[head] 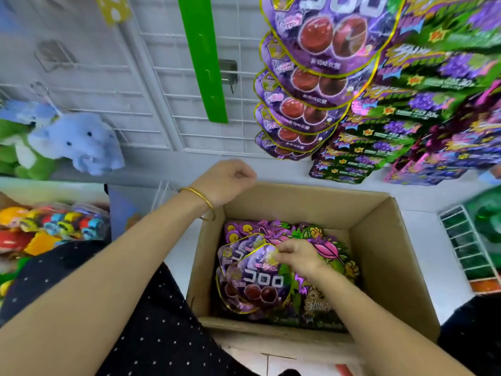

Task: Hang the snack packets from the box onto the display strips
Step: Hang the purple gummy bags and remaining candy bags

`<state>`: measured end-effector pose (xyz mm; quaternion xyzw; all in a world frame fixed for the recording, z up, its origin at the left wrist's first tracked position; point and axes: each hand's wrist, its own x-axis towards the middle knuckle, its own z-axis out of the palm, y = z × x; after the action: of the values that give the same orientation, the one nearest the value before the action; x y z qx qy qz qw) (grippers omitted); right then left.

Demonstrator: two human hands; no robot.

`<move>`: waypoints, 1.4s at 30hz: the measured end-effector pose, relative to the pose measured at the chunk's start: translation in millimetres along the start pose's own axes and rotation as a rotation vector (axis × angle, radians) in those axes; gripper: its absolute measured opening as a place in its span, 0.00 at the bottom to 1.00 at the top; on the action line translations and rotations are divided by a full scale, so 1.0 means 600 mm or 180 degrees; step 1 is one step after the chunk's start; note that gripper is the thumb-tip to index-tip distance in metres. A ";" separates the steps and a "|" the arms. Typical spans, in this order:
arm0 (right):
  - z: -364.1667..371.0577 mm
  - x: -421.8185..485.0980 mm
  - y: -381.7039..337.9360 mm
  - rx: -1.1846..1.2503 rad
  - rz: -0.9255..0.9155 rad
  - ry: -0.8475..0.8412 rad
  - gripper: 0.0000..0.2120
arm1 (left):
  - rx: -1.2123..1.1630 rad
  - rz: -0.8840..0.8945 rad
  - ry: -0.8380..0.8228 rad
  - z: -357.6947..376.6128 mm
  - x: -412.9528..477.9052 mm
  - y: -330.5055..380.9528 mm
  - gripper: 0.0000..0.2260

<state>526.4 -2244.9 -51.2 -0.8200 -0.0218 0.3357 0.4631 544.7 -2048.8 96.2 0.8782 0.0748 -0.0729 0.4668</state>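
- Several hung purple gummy packets (306,77) overlap in a column on the wall display, and columns of green-and-purple packets (406,118) hang just beside them on the right. We judge a good share of the hanging done.
- Many packets are left in the cardboard box (379,240), and the green display strip (203,58) left of the hung column carries nothing, so we reckon plenty remains.
- Our right hand (295,255) pinches the top edge of a purple gummy packet (260,278) lying on the pile inside the box.
- Our left hand (226,180) is curled into a fist, holding nothing, above the box's far left corner.
- The box stands on a pale surface below a white wire grid panel (162,77). A blue plush elephant (78,142) sits at the left.
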 end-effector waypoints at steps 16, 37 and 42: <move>-0.178 -0.119 -0.240 -0.0013 -0.2257 0.1169 0.11 | -0.0059 0.0806 -0.0139 0.011 -0.017 0.130 0.12; -0.330 -0.177 -0.583 -0.0278 -0.3659 0.3154 0.07 | -0.1044 0.1525 0.1439 -0.198 0.097 0.472 0.15; -0.336 -0.173 -0.602 -0.0424 -0.3485 0.3107 0.09 | -0.1059 0.1421 0.1336 -0.204 0.089 0.475 0.14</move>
<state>660.7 -2225.1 353.2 -0.7742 -0.2398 -0.3489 0.4706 661.0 -2101.4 383.6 0.7807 -0.0139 0.2262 0.5824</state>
